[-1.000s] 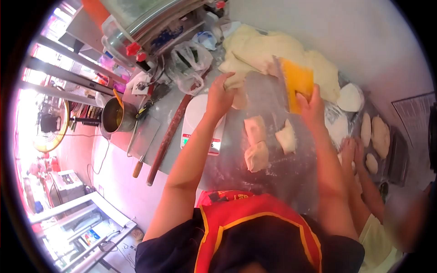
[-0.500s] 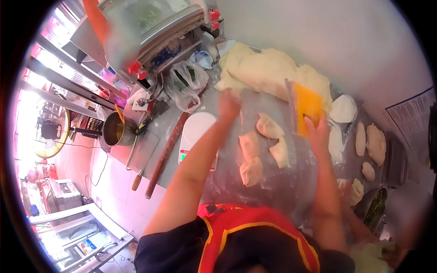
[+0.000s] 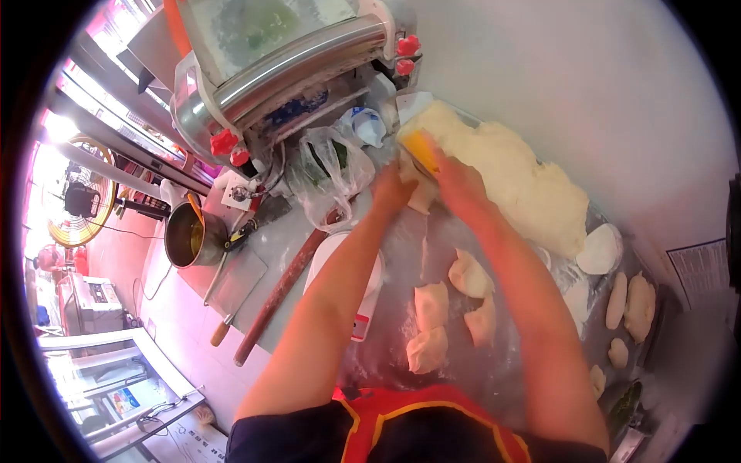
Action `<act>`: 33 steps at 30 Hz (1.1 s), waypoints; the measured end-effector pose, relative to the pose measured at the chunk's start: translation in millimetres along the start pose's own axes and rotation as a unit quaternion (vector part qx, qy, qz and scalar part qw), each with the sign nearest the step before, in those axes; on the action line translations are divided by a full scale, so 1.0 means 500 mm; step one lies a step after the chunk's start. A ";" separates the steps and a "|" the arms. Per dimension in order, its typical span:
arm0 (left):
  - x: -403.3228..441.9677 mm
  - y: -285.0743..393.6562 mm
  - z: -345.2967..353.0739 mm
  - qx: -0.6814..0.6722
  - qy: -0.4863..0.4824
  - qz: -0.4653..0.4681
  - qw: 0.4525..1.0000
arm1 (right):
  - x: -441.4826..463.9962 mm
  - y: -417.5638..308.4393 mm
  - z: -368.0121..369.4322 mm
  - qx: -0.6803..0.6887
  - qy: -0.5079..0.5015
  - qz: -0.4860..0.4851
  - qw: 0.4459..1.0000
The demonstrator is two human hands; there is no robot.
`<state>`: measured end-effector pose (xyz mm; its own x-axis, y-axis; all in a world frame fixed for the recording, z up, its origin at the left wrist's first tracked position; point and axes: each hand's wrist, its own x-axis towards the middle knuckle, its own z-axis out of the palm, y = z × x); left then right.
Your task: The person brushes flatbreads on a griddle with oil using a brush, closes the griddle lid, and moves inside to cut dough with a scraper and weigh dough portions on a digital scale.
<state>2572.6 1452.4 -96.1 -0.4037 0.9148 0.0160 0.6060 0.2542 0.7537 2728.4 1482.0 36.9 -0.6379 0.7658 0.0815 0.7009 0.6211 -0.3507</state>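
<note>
Scraper (image 3: 422, 150) gripped in right hand (image 3: 463, 187), at dough (image 3: 505, 166) — left hand (image 3: 393, 190), grip unclear — wall sheet (image 3: 701, 268) illegible.

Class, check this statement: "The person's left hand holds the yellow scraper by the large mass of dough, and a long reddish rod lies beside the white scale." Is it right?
Not quite: the head view shows the right hand holding the yellow scraper by the large mass of dough. The long reddish rod does lie beside the white scale.

yellow scraper (image 3: 421, 150): right hand (image 3: 461, 187) covers part | scale (image 3: 327, 253): left forearm (image 3: 346, 285) covers part | notice (image 3: 698, 270): illegible
</note>
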 end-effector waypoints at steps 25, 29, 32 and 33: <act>-0.292 0.134 -0.188 -0.602 -0.126 -0.250 0.748 | -0.466 0.031 -0.117 0.257 0.293 0.200 0.899; -0.344 0.119 -0.178 -0.643 -0.298 -0.234 0.666 | -0.620 0.003 -0.102 0.234 0.341 0.256 0.874; -0.418 0.176 -0.170 -0.620 -0.359 -0.292 0.633 | -0.705 -0.044 -0.101 0.259 0.338 0.340 0.839; -0.443 0.173 -0.139 -0.619 -0.394 -0.287 0.616 | -0.731 -0.049 -0.095 0.257 0.341 0.352 0.833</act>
<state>2666.6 1249.8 11.2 0.4460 0.7778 -0.4428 -0.6644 0.6192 0.4186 2959.6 1194.7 59.7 0.3267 0.9353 0.1356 0.4833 -0.0420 -0.8744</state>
